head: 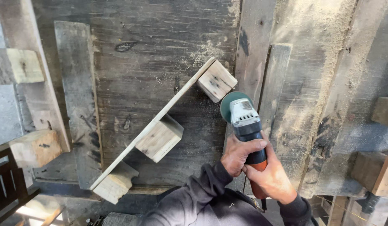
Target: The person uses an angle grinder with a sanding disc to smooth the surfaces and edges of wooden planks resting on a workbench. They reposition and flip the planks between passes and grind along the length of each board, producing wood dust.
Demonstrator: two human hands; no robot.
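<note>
grinder (244,121) sits wrapped in both the left hand (238,152) and right hand (271,178), disc just beside the pallet strip's (154,121) end block (217,80).

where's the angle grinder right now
In the head view, right of centre: the angle grinder is gripped in both hands, its disc beside the upper wooden block of the pallet piece.
</note>
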